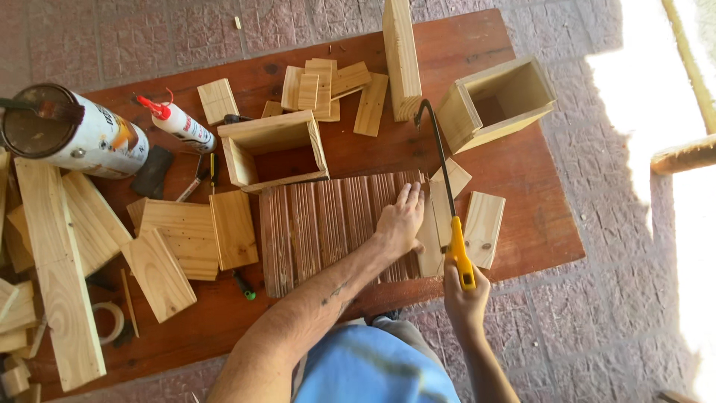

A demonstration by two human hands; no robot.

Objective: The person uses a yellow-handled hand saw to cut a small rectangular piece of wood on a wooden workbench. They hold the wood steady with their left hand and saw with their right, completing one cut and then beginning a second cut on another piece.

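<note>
Hazard: the left hand (pixel 400 222) lies flat on the right end of the ribbed brown panel (pixel 335 227), and its fingertips lie just beside the blade of the hacksaw (pixel 446 186). If the blade jumps sideways out of its cut, it would likely meet those fingers first. The panel is held down by palm pressure alone — no clamp is visible — so it could shift or chatter under a stroke and send the cut off line. The loose pale offcuts (pixel 477 224) just right of the blade could catch the frame.

Left hand: open and spread, fingers pointing far, palm pressed onto the panel; it grips nothing.

Right hand (pixel 464 295): closed in a full fist around the saw's yellow handle, at the near edge of the table (pixel 522 149). The saw's black frame runs away from the person toward the far side, past the panel's right end.

The panel lies centre-near on the table, its far edge touching an open wooden box (pixel 274 149). A second box (pixel 496 101) sits far right, well apart.
</note>
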